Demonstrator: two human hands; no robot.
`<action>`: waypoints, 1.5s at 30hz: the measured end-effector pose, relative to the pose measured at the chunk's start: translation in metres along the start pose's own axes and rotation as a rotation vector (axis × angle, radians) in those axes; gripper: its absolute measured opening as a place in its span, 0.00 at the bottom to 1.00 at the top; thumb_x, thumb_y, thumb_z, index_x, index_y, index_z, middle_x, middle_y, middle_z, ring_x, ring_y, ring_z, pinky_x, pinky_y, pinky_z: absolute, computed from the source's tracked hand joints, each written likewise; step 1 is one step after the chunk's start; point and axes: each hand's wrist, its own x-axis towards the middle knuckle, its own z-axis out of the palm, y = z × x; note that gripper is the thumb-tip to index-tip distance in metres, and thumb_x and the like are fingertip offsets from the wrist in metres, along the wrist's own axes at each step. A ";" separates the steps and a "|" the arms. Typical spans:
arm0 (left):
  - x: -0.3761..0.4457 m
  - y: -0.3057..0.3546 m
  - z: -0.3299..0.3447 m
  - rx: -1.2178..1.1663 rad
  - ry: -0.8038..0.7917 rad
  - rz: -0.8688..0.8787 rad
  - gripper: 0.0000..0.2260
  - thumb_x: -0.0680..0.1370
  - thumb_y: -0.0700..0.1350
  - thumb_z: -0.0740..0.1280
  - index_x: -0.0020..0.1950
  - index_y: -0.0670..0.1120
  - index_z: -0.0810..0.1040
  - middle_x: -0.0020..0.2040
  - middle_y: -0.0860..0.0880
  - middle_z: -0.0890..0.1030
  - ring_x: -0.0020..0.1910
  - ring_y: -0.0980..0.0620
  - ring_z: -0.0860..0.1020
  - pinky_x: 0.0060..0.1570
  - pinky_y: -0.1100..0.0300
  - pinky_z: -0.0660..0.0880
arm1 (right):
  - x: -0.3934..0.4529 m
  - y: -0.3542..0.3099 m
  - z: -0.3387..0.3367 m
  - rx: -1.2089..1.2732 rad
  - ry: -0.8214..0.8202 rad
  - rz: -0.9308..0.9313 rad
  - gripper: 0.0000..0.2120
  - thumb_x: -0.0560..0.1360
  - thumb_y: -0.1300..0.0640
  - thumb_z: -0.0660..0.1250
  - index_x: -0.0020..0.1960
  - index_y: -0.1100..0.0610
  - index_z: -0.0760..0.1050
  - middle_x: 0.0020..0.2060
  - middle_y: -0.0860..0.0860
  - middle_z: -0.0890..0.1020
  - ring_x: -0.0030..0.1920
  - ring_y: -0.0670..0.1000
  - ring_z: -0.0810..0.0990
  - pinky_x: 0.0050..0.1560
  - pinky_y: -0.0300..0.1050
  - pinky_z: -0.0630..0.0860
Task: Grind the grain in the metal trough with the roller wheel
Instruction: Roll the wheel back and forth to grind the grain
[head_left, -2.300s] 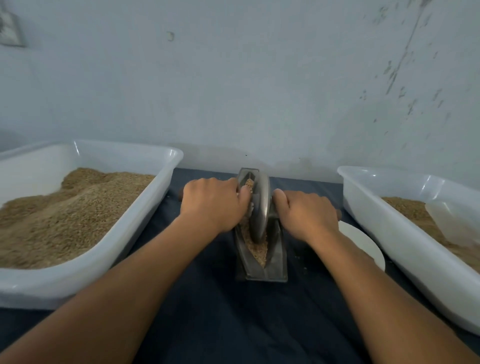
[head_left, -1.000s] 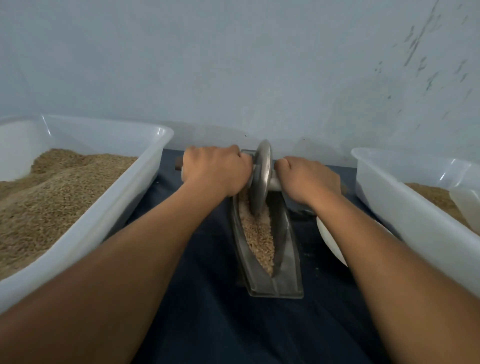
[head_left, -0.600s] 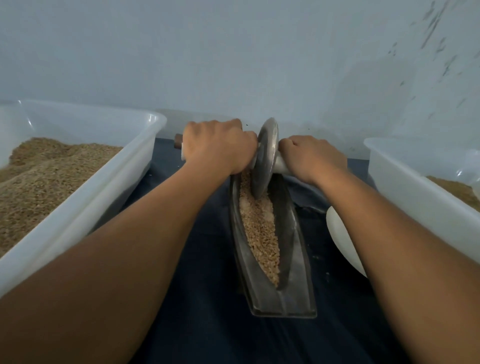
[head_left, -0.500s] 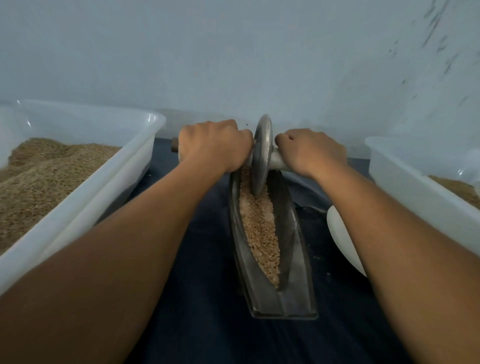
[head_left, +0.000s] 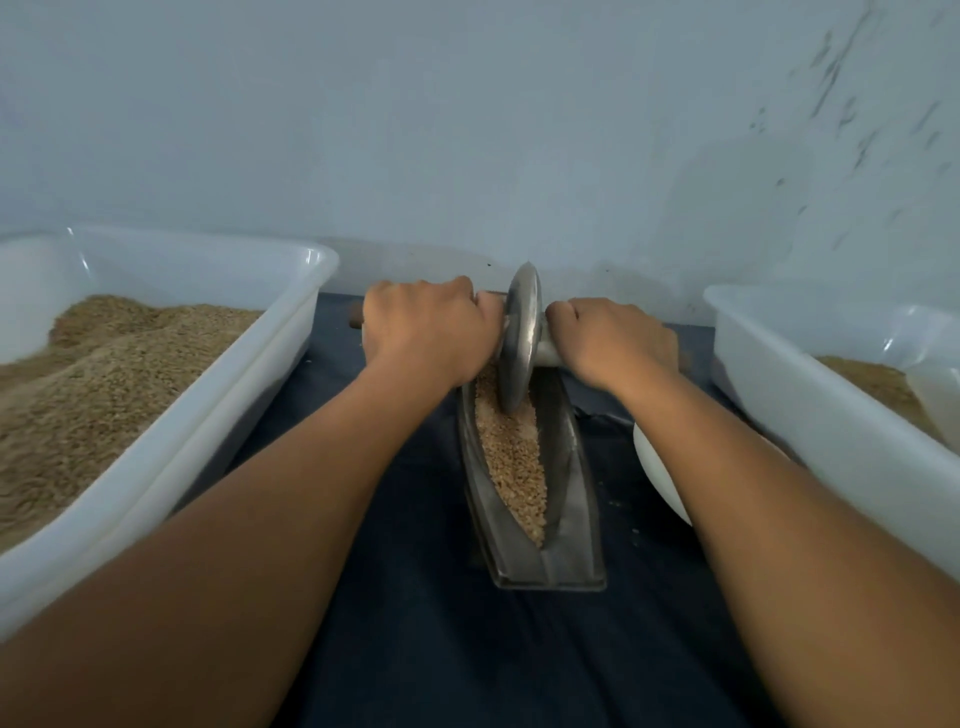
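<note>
At the far left stands a white tub (head_left: 291, 332) heaped with brown grain. Next to it, over a dark cloth (head_left: 415, 649), the left hand (head_left: 428, 332) is closed around the left end of the handle (head_left: 356, 317) of the wheel (head_left: 519, 338). The wheel stands upright on its edge at the far end of the trough (head_left: 571, 519), pressing into the grain (head_left: 511, 457) that fills the channel. The trough lies in the middle, between the two tubs, with its narrow length pointing away from the person. The right hand (head_left: 610, 338) is closed around the right end of the handle, so both hands hold the wheel. Under the right forearm a white dish (head_left: 657, 467) shows partly. At the right is a second tub (head_left: 831, 405) with some grain inside.

I judge the grinding is in progress and not finished: the grain in the trough looks coarse, many kernels seem whole, especially at the near end. More passes along the whole channel are probably needed.
</note>
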 end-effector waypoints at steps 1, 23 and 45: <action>-0.003 0.001 -0.002 0.009 0.017 0.013 0.19 0.80 0.55 0.45 0.42 0.49 0.71 0.31 0.48 0.72 0.29 0.49 0.68 0.36 0.53 0.60 | -0.005 0.001 0.001 0.000 -0.006 0.010 0.24 0.79 0.43 0.45 0.40 0.50 0.76 0.33 0.47 0.73 0.33 0.48 0.68 0.32 0.44 0.56; -0.072 -0.005 -0.047 0.005 0.070 0.142 0.20 0.78 0.56 0.39 0.43 0.51 0.67 0.28 0.51 0.72 0.25 0.50 0.68 0.34 0.54 0.68 | -0.089 -0.001 -0.026 -0.090 0.220 -0.137 0.22 0.81 0.47 0.44 0.32 0.51 0.65 0.24 0.48 0.70 0.25 0.51 0.67 0.29 0.42 0.54; -0.075 -0.007 -0.079 -0.013 -0.081 0.090 0.25 0.76 0.62 0.44 0.53 0.55 0.78 0.35 0.52 0.69 0.39 0.46 0.72 0.40 0.52 0.66 | -0.092 -0.002 -0.050 0.013 0.105 -0.067 0.26 0.78 0.42 0.48 0.30 0.54 0.73 0.27 0.50 0.76 0.29 0.53 0.74 0.32 0.45 0.67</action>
